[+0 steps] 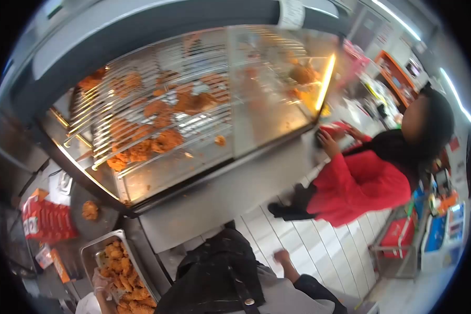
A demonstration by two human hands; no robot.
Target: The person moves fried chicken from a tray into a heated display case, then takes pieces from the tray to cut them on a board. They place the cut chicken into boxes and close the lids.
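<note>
My right hand [282, 256] is bare and hangs over the tiled floor beside my black apron [217, 267]. Its fingers are small and blurred, and I make out nothing in it. My left hand does not show. In front of me stands a glass-sided warming cabinet [186, 186] with wire racks. Fried chicken pieces [136, 144] lie on and below the racks. At the lower left, a metal tray [89, 250] holds many fried pieces [121, 267]. A hand in a clear glove [100, 282], with white cloth beside it, is at this tray; it looks like another person's.
A co-worker in a red top [361, 183] stands to the right, hands on a red package [335, 128]. Red cartons [47, 220] and a single fried piece [90, 210] are at left. A metal trolley [397, 267] with a red crate [397, 238] stands far right.
</note>
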